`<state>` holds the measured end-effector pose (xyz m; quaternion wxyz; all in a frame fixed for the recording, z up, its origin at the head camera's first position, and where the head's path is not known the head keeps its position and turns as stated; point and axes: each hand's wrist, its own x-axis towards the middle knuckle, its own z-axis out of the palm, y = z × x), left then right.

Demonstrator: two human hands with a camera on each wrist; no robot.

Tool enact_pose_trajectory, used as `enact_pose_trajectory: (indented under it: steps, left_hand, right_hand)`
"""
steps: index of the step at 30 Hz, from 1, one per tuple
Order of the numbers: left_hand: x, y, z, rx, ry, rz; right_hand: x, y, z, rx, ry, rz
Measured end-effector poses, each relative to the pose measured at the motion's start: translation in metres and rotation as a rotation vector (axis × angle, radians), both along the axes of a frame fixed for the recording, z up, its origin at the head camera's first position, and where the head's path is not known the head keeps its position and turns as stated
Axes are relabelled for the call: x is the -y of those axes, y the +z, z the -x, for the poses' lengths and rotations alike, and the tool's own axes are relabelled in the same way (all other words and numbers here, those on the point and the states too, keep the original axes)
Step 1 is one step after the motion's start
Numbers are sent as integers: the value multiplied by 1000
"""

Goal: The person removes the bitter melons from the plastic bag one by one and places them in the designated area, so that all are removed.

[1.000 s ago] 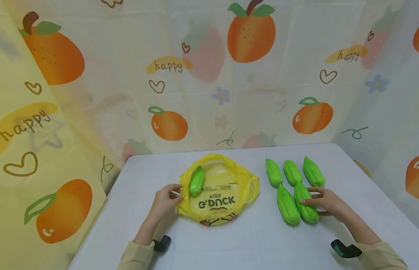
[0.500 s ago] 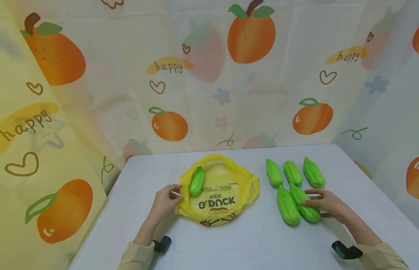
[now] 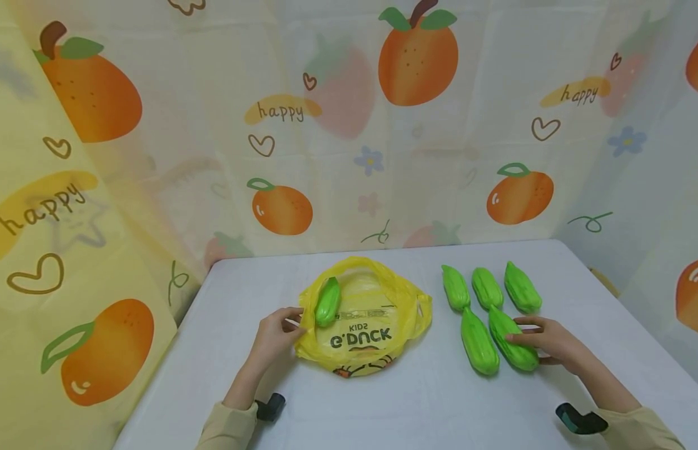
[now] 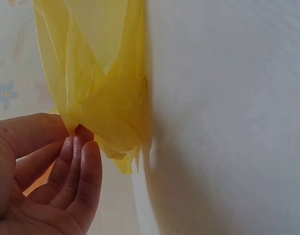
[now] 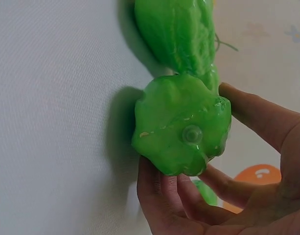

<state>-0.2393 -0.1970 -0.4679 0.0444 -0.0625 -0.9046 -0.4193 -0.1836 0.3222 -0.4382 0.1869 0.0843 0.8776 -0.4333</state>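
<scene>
My left hand (image 3: 277, 334) pinches the rim of a yellow plastic bag (image 3: 360, 340) lying on the table with its mouth spread open. One green ridged gourd (image 3: 328, 302) lies inside the bag, near its left side. In the left wrist view, thumb and fingers meet on the bag's thin film (image 4: 110, 107). At the right, my right hand (image 3: 548, 340) holds a green ridged gourd (image 3: 512, 340) by its blunt end, thumb on one side and fingers on the other. The right wrist view looks straight at that gourd's lobed end (image 5: 174, 127), close beside the tabletop.
Several similar gourds stand in rows at the right: a front one (image 3: 480, 342), and back ones at left (image 3: 455, 287), middle (image 3: 487, 287) and right (image 3: 522, 287). A white cloth covers the table (image 3: 383, 412). A fruit-print curtain (image 3: 338, 187) hangs behind it.
The gourd in my right hand has turned a little and shifted slightly right, its tip first drawing off and then back near the gourd behind. My left hand and the bag stay put.
</scene>
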Motion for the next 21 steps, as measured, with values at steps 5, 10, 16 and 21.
enact_pose_trajectory:
  steps: [5,10,16,21]
  left_hand:
    - [0,0,-1,-6,-3,0]
    - [0,0,-1,-8,-3,-1]
    - [0,0,0,-2,0,4]
    - [-1,1,0,-6,0,4]
  right_hand:
    - [0,0,0,10,1,2]
    - [1,0,-1,21,11,12]
    - [1,0,-1,27,9,20]
    - [2,-1,-2,23,1,25]
